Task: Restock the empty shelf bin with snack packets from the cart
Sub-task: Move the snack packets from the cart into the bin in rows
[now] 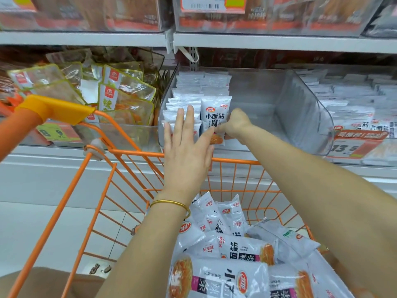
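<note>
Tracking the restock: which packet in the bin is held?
The front packet of the right-hand row, label facing out: the right hand grips its lower edge; the flat left hand covers the other row.

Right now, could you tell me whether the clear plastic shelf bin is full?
Partly full: the clear plastic bin holds rows of white snack packets at left; its right half is bare.

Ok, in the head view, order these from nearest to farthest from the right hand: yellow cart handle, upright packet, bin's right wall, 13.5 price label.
1. Upright packet: pinched by the right hand, at the bin's front.
2. Bin's right wall: to the hand's right.
3. 13.5 price label: further right, beyond that wall.
4. Yellow cart handle: far left.
</note>
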